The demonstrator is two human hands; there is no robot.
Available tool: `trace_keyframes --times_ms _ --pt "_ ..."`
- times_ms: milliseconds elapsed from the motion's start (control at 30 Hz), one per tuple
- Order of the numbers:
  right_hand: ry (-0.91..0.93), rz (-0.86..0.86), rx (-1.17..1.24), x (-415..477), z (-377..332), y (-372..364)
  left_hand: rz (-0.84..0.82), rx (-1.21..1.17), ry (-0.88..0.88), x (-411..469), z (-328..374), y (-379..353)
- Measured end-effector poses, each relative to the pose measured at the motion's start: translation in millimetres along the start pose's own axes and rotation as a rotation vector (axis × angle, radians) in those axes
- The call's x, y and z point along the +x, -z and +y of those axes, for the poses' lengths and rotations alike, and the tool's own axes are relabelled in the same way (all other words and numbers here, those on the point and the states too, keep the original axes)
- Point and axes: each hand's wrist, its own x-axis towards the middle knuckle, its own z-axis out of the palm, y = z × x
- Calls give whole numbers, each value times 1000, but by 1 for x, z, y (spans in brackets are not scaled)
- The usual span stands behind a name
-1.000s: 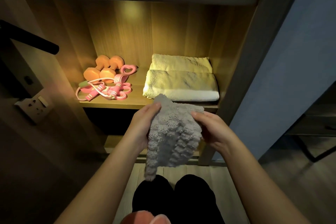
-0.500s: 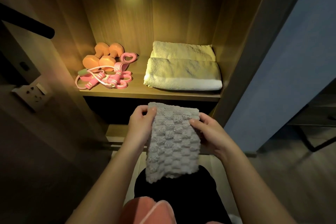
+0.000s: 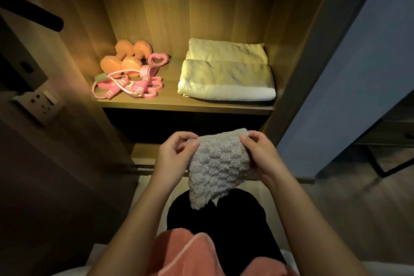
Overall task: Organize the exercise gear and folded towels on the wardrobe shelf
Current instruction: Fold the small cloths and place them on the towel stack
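Observation:
A small grey waffle-textured towel [image 3: 218,168] hangs in front of me below the lit wardrobe shelf [image 3: 183,105]. My left hand [image 3: 174,154] pinches its upper left corner and my right hand [image 3: 257,152] pinches its upper right corner. On the shelf's right side lies a folded cream towel [image 3: 226,78]. On the left side sit two orange dumbbells [image 3: 125,58], a pink skipping rope [image 3: 118,87], pink resistance bands [image 3: 150,87] and a pink heart-shaped grip [image 3: 158,60].
A pink towel [image 3: 186,253] rests on my lap at the bottom. A wall socket [image 3: 38,101] and a dark rod [image 3: 29,13] are on the left. The wardrobe's side panel [image 3: 313,51] and a blue wall [image 3: 363,74] stand on the right.
The grey towel has dropped from shelf-edge height to well below the shelf. Both hands have shifted to pinching its top corners, and my view has tilted downward.

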Motion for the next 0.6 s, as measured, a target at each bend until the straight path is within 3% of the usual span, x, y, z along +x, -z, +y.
trace_keyframes --times_ms 100,200,300,400,500,600 --pt "47 -85 -14 -3 -4 10 -127 125 -18 -3 5 3" --pt "164 -284 -227 -12 -9 17 -85 377 -71 -2 10 5" --pt "299 -213 -521 -16 -10 13 -31 609 -199 0 13 6" --pt "421 -155 -744 -17 -14 16 -123 602 -274 3 17 12" --pt "477 -349 -773 -24 -23 14 -287 567 -271 6 31 14" --pt "491 -449 -703 -27 -24 1 -318 482 -326 10 44 7"
